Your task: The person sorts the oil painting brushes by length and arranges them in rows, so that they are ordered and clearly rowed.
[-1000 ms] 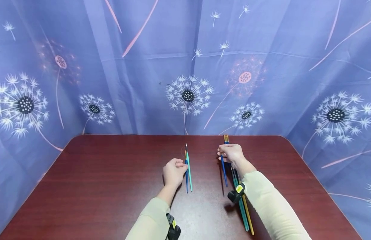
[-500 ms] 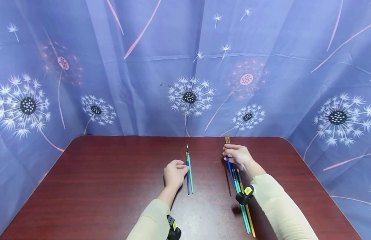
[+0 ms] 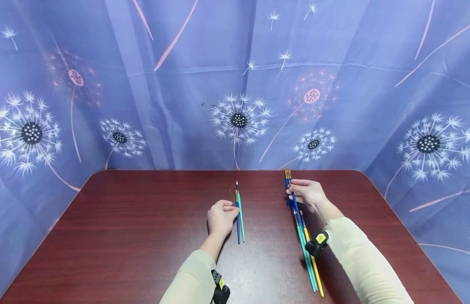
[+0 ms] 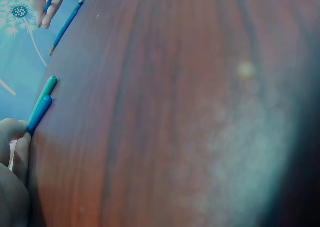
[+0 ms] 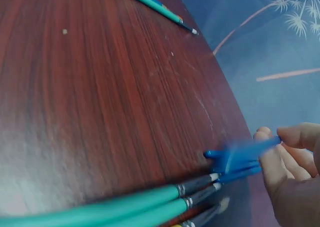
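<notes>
My left hand [image 3: 221, 219] rests on the table and pinches a blue paintbrush [image 3: 238, 228], which lies against a teal paintbrush [image 3: 241, 219]. In the left wrist view the thumb and finger meet at that blue handle [image 4: 40, 114]. Toward the right, my right hand [image 3: 310, 195] pinches another blue paintbrush [image 3: 294, 202] between thumb and fingertips, its handle slanting toward me. It is blurred in the right wrist view. Under it and beside it lie blue paintbrushes with golden bristles [image 3: 287, 174], teal paintbrushes [image 3: 306, 253] and a yellow paintbrush [image 3: 314, 261].
Everything lies on a dark red-brown wooden table [image 3: 125, 236]. A blue curtain [image 3: 182, 105] with a dandelion print stands behind its back edge and along both sides. The golden bristle tips reach close to the back edge.
My right hand has moved to the right, carrying the blue paintbrush over to the other blue ones. The left hand and its two brushes have stayed in place.
</notes>
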Motion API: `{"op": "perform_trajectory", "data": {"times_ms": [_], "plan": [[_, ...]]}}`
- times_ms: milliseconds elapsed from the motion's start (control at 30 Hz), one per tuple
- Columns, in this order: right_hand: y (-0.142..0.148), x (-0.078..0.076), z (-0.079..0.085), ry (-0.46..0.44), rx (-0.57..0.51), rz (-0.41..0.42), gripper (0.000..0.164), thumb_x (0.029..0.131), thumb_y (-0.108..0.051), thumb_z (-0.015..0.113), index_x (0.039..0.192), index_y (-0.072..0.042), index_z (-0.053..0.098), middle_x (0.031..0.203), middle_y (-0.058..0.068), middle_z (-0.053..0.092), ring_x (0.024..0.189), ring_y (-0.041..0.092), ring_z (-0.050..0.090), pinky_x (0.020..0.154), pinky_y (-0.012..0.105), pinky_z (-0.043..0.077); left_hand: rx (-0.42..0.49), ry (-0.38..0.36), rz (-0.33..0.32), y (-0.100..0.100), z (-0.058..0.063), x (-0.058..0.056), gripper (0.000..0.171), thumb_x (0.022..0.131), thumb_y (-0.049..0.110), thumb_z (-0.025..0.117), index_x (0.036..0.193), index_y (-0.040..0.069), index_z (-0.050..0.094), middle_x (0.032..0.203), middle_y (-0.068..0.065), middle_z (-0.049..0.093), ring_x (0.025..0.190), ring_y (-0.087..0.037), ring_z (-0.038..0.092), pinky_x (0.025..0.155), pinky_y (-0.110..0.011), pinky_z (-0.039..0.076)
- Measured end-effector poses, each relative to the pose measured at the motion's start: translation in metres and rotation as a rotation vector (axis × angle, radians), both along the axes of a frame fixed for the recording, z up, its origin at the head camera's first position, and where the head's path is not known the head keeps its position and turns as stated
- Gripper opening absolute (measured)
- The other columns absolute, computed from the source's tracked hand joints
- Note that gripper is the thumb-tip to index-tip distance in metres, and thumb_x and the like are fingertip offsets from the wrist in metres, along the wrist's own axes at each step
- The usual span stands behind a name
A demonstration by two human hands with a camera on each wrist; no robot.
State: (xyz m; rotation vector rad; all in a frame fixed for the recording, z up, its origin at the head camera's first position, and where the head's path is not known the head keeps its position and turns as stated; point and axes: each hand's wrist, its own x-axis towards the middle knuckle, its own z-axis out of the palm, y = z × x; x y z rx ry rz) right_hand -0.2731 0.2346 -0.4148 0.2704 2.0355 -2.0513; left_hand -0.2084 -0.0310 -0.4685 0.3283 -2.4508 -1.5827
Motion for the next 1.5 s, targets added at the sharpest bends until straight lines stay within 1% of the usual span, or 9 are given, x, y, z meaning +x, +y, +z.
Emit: {"op": "perform_trajectory", "data": {"times_ms": [133, 267, 500, 733, 900, 1067, 1200, 1333, 1500], "plan": [[0.007, -0.003, 0.001, -0.004, 0.075, -0.01, 0.052, 0.093, -0.001, 0.051, 0.142, 0.006, 0.035, 0.09, -0.004, 0.069, 0.07, 0.007, 0.069, 0.065, 0.027, 0.058, 0.004, 0.001, 0.002, 0.0, 0.0, -0.001, 0.022, 0.076, 0.018, 0.076, 0.094, 0.008, 0.069, 0.082, -0.001, 0.075, 0.076, -0.013, 0.072, 0.077, -0.036, 0.052], [0.009, -0.01, 0.001, 0.017, 0.104, -0.06, 0.049, 0.093, -0.001, 0.049, 0.139, 0.008, 0.038, 0.092, 0.0, 0.068, 0.069, 0.006, 0.068, 0.065, 0.026, 0.058, -0.009, -0.006, 0.019, -0.002, 0.001, -0.001, 0.022, 0.076, 0.019, 0.076, 0.094, 0.009, 0.069, 0.081, 0.0, 0.075, 0.076, -0.012, 0.072, 0.077, -0.036, 0.052], [0.015, -0.023, -0.002, 0.019, 0.051, -0.148, 0.046, 0.093, 0.0, 0.045, 0.137, 0.011, 0.037, 0.071, -0.003, 0.065, 0.063, 0.005, 0.065, 0.062, 0.024, 0.057, -0.02, -0.005, 0.017, -0.002, 0.002, -0.003, 0.022, 0.076, 0.019, 0.076, 0.095, 0.009, 0.069, 0.082, 0.0, 0.075, 0.076, -0.012, 0.072, 0.075, -0.035, 0.051], [0.016, -0.038, -0.004, 0.025, -0.051, -0.208, 0.052, 0.087, 0.011, 0.047, 0.136, 0.016, 0.034, 0.063, -0.001, 0.064, 0.061, 0.005, 0.064, 0.062, 0.02, 0.056, -0.02, -0.01, 0.009, -0.001, 0.002, -0.005, 0.022, 0.077, 0.021, 0.076, 0.095, 0.01, 0.069, 0.081, 0.001, 0.075, 0.076, -0.011, 0.072, 0.075, -0.035, 0.052], [0.013, -0.051, -0.007, -0.006, -0.075, -0.307, 0.05, 0.086, 0.01, 0.051, 0.135, 0.013, 0.039, 0.063, -0.002, 0.065, 0.06, 0.005, 0.065, 0.064, 0.022, 0.056, -0.012, -0.017, 0.01, -0.001, 0.001, -0.005, 0.022, 0.077, 0.02, 0.076, 0.095, 0.009, 0.069, 0.081, 0.0, 0.075, 0.076, -0.011, 0.072, 0.074, -0.034, 0.052], [0.01, -0.062, -0.013, -0.032, -0.081, -0.413, 0.04, 0.084, 0.007, 0.056, 0.123, 0.006, 0.051, 0.061, -0.002, 0.066, 0.058, 0.007, 0.066, 0.063, 0.025, 0.057, -0.017, -0.02, 0.007, -0.001, 0.0, -0.002, 0.022, 0.077, 0.02, 0.076, 0.094, 0.009, 0.069, 0.081, 0.0, 0.075, 0.075, -0.012, 0.072, 0.074, -0.034, 0.053], [0.009, -0.068, -0.017, -0.051, -0.031, -0.476, 0.035, 0.082, 0.003, 0.061, 0.117, 0.003, 0.058, 0.062, -0.004, 0.067, 0.063, 0.006, 0.066, 0.061, 0.025, 0.057, -0.014, -0.026, 0.005, -0.001, -0.001, -0.001, 0.022, 0.076, 0.021, 0.076, 0.094, 0.01, 0.069, 0.081, 0.001, 0.075, 0.075, -0.011, 0.071, 0.073, -0.033, 0.053], [0.009, -0.071, -0.02, -0.069, 0.026, -0.501, 0.034, 0.081, 0.001, 0.064, 0.115, 0.001, 0.062, 0.062, -0.007, 0.066, 0.068, 0.004, 0.066, 0.06, 0.022, 0.055, -0.005, -0.023, -0.003, -0.001, -0.004, -0.002, 0.021, 0.076, 0.021, 0.076, 0.093, 0.011, 0.068, 0.081, 0.001, 0.075, 0.075, -0.01, 0.071, 0.074, -0.032, 0.053], [0.01, -0.072, -0.023, -0.059, 0.08, -0.459, 0.037, 0.082, 0.0, 0.065, 0.118, 0.003, 0.061, 0.066, -0.004, 0.068, 0.066, 0.005, 0.066, 0.057, 0.022, 0.055, -0.008, -0.012, 0.002, -0.002, -0.005, -0.003, 0.021, 0.076, 0.02, 0.077, 0.093, 0.01, 0.068, 0.08, 0.0, 0.075, 0.074, -0.011, 0.071, 0.074, -0.032, 0.054]]}}
